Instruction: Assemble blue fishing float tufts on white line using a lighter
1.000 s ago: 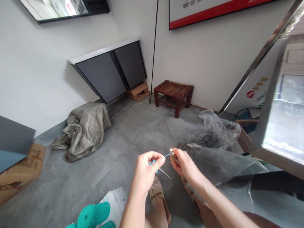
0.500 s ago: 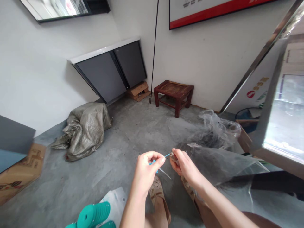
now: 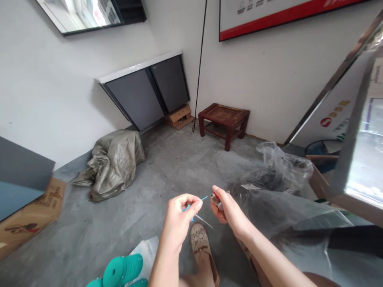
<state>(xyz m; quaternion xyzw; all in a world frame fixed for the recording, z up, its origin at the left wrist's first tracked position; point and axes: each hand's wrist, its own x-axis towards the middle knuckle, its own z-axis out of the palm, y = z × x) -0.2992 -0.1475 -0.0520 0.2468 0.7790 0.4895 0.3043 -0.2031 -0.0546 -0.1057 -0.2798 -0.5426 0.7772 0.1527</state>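
Observation:
Pinched between the thumb and fingertips of my left hand (image 3: 178, 217) is a thin blue cord (image 3: 204, 197), its short end pointing toward my other hand. More blue material bunches under the palm, and a thin whitish strand (image 3: 204, 221) hangs below; how they join is hidden. My right hand (image 3: 233, 213) wraps around what looks like a lighter (image 3: 213, 197), with a metal top and a red part by the thumb. A small gap separates the lighter from the cord's end. I cannot make out a flame.
Teal spools (image 3: 122, 269) lie on a white sheet (image 3: 151, 248) at lower left. Clear plastic wrapping (image 3: 287, 207) spreads on the right beside a metal-edged case (image 3: 338, 187). Farther off are a wooden stool (image 3: 224, 115), a crumpled grey sack (image 3: 116, 163) and a cardboard box (image 3: 32, 219).
My hands have moved slightly apart. The cord's end, which met the lighter's top before, is now free of it. The whole view has shifted a little.

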